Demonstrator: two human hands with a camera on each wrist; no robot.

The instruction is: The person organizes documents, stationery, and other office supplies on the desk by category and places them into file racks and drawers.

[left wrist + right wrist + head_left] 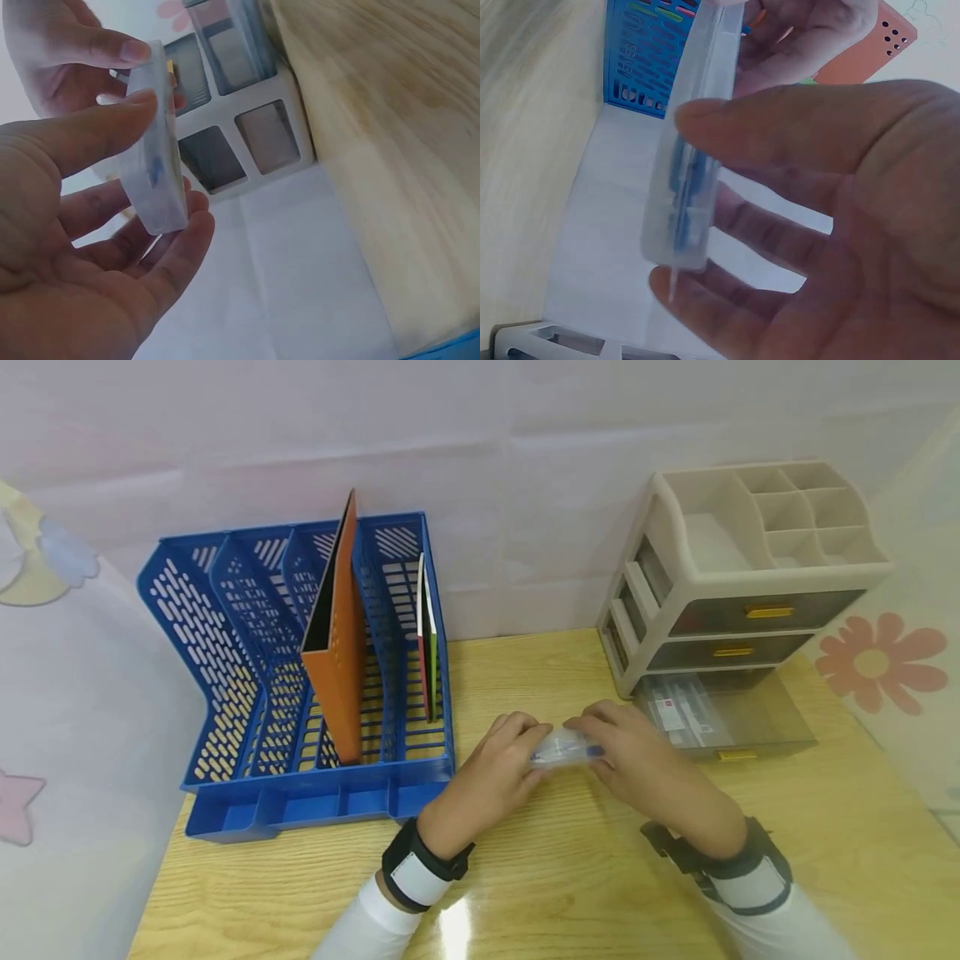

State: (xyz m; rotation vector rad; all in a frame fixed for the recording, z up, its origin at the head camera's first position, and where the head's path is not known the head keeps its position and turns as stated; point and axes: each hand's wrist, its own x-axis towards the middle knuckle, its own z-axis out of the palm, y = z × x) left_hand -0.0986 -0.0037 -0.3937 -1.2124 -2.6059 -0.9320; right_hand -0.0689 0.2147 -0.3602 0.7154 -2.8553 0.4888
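A translucent plastic case with something blue inside is held above the table between both hands. My left hand grips its left end, the thumb on one face and the fingers on the other, as the left wrist view shows. At the other end my right hand pinches the case between thumb and fingers. In the right wrist view the blue contents show through the wall; their kind cannot be made out.
A blue file rack with an orange binder and thin booklets stands left. At right, a cream drawer organizer has its bottom drawer pulled out, with clear packets inside. Both stand on a wooden table.
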